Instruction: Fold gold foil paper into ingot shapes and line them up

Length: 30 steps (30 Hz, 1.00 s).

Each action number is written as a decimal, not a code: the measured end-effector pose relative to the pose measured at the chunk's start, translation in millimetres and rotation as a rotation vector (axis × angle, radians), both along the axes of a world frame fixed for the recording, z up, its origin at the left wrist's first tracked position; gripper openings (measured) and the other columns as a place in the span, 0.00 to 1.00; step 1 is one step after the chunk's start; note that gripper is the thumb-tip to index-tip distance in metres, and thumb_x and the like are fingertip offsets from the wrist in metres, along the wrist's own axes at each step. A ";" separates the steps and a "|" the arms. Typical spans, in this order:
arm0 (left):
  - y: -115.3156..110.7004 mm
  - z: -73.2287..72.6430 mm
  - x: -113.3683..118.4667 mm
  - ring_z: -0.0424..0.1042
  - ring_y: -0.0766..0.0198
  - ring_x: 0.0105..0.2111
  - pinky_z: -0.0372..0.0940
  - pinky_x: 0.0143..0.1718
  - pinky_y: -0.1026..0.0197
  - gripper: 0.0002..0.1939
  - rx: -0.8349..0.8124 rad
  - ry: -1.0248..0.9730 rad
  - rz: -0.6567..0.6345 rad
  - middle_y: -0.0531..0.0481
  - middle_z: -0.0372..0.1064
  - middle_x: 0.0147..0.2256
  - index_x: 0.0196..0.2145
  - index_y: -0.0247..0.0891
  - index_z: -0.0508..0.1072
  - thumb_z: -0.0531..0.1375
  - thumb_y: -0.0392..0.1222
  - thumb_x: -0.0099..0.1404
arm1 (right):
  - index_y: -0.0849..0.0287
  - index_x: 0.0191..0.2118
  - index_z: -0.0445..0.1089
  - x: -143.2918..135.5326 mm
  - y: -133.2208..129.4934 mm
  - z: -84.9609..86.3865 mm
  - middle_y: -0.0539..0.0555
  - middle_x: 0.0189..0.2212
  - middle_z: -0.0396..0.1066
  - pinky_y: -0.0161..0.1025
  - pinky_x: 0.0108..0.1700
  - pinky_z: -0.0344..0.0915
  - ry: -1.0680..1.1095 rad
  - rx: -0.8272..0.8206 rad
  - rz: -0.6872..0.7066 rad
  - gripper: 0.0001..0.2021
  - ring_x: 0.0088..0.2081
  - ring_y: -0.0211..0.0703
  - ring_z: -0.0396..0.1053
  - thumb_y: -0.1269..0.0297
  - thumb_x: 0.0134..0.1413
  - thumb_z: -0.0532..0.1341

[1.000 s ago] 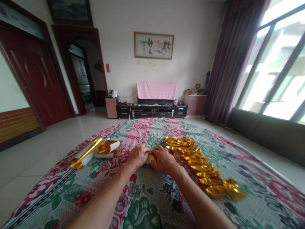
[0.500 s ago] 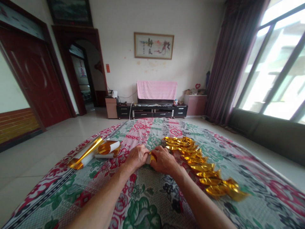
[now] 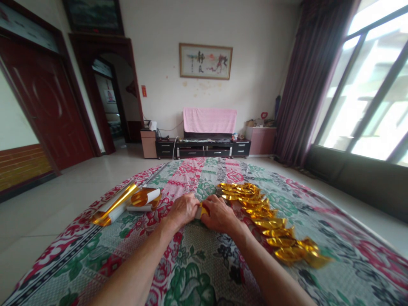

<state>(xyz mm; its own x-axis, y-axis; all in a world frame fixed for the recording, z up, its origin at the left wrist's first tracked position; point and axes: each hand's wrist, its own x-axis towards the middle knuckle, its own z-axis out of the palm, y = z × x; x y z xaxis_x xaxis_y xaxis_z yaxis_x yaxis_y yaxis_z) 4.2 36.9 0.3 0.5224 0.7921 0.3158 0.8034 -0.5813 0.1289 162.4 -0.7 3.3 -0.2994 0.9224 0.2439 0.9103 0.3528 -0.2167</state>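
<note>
Gold paper (image 3: pixel 204 210) sits between the left hand (image 3: pixel 185 209) and the right hand (image 3: pixel 219 214), pinched in the grip of each, well inside the edges of the cloth-covered desk (image 3: pixel 191 265). Folded gold pieces (image 3: pixel 270 223) line up toward the right edge; curled gold sheets (image 3: pixel 123 199) rest near the left edge.

I can see the person's slim, bare left forearm (image 3: pixel 140 261) and equally bare right forearm (image 3: pixel 266 261), each tapering to a narrow wrist (image 3: pixel 170 226). The bare left hand (image 3: pixel 184 209) looks lightly creased over the knuckles (image 3: pixel 190 198); the bare right hand (image 3: pixel 219 213) has a broad, rounded back.
</note>
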 end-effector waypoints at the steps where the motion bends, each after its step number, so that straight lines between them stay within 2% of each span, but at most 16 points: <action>1: -0.3 0.7 -0.3 0.66 0.63 0.32 0.58 0.33 0.64 0.14 -0.003 0.003 -0.004 0.47 0.66 0.30 0.32 0.40 0.75 0.49 0.37 0.60 | 0.52 0.44 0.67 0.0 0.2 -0.5 0.54 0.44 0.62 0.39 0.43 0.58 0.000 -0.002 -0.003 0.15 0.45 0.46 0.60 0.58 0.51 0.52; 12: -3.2 9.5 -5.8 0.65 0.61 0.34 0.60 0.33 0.62 0.13 -0.037 0.091 -0.056 0.46 0.65 0.31 0.31 0.41 0.75 0.50 0.37 0.57 | 0.54 0.43 0.67 -0.1 -0.3 0.0 0.55 0.44 0.61 0.38 0.43 0.57 -0.012 0.005 0.005 0.14 0.45 0.45 0.60 0.59 0.51 0.52; 17: -4.7 11.2 -5.8 0.67 0.58 0.33 0.61 0.33 0.60 0.14 -0.034 0.150 -0.013 0.44 0.67 0.30 0.31 0.41 0.76 0.49 0.37 0.57 | 0.56 0.42 0.66 -0.2 -1.6 0.5 0.55 0.43 0.62 0.38 0.43 0.57 -0.011 0.019 0.012 0.13 0.44 0.44 0.60 0.60 0.51 0.53; 25: -19.6 31.2 -0.1 0.70 0.60 0.31 0.62 0.32 0.61 0.14 -0.136 0.185 0.063 0.45 0.71 0.29 0.31 0.41 0.76 0.51 0.35 0.54 | 0.55 0.42 0.65 -2.5 -2.7 -1.3 0.55 0.45 0.61 0.38 0.43 0.57 -0.032 0.022 -0.003 0.13 0.45 0.45 0.59 0.60 0.51 0.51; 30: -19.0 31.0 -0.6 0.70 0.58 0.32 0.62 0.33 0.60 0.15 -0.139 0.200 0.054 0.44 0.72 0.30 0.33 0.41 0.75 0.50 0.36 0.55 | 0.57 0.39 0.66 -1.7 0.5 1.1 0.54 0.42 0.63 0.36 0.43 0.57 0.030 0.035 -0.001 0.11 0.43 0.43 0.61 0.63 0.48 0.54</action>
